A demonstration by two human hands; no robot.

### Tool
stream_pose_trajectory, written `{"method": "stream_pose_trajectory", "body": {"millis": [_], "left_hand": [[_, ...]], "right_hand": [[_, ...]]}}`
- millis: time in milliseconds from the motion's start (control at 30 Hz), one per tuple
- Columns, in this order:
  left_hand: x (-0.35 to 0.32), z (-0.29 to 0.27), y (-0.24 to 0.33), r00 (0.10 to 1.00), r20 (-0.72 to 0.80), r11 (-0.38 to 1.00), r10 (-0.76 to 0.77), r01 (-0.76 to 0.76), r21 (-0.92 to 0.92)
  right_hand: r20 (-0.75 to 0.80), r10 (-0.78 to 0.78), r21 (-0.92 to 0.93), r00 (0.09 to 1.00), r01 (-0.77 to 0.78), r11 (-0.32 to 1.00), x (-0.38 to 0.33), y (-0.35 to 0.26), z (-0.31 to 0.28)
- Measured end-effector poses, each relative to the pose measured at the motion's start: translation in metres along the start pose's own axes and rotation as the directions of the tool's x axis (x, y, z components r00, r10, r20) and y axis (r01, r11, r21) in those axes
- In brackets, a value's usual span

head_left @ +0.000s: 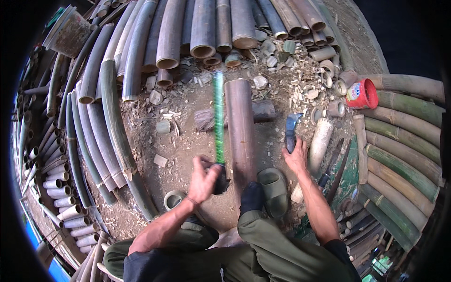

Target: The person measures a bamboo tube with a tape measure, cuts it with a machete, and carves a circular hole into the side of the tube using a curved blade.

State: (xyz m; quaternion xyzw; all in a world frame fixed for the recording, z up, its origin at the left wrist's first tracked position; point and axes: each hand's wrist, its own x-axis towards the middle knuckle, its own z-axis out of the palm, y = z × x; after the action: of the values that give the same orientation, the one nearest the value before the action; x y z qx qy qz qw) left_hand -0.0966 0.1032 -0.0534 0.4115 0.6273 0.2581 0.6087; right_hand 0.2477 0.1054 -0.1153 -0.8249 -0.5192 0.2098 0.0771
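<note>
Bamboo lies straight ahead of me as one thick brown pole, its far part over a short log set crosswise on the dirt and its near end running down to my dark-socked foot. My left hand is just beside the pole on its left, fingers curled in around the dark base of a bright green strip. That strip stands out away from me, close along the pole's left side, and is too blurred for me to make out its markings. My right hand is well apart from the pole on the other side, thumb and fingers closed about the handle of a dark-bladed tool, its blade pointing away from me. Just right of that hand lies a short pale bamboo piece. An olive sandal sits beside my foot, near the pole, and a red tub lies tipped farther off to the right, near stacked bamboo lengths.
</note>
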Motion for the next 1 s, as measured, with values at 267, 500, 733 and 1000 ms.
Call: {"method": "stream_pose_trajectory", "body": {"millis": [267, 500, 733, 1000], "left_hand": [[0.011, -0.08, -0.022, 0.973, -0.076, 0.742, 0.217, -0.114, 0.661], [-0.023, -0.062, -0.01, 0.976, -0.219, 0.618, -0.01, 0.178, 0.766], [-0.06, 0.064, 0.005, 0.977, -0.001, 0.773, 0.213, -0.168, 0.612], [-0.102, 0.14, -0.004, 0.996, -0.003, 0.987, -0.084, 0.083, -0.136]], "right_hand": [[-0.316, 0.124, -0.038, 0.941, -0.143, 0.989, -0.058, 0.061, -0.072], [-0.081, 0.402, -0.02, 0.912, -0.405, 0.914, -0.178, 0.115, -0.064], [-0.014, 0.336, 0.084, 0.942, -0.333, 0.939, -0.236, 0.129, -0.081], [0.015, 0.219, 0.134, 0.976, -0.219, 0.967, -0.255, 0.189, -0.066]]}}
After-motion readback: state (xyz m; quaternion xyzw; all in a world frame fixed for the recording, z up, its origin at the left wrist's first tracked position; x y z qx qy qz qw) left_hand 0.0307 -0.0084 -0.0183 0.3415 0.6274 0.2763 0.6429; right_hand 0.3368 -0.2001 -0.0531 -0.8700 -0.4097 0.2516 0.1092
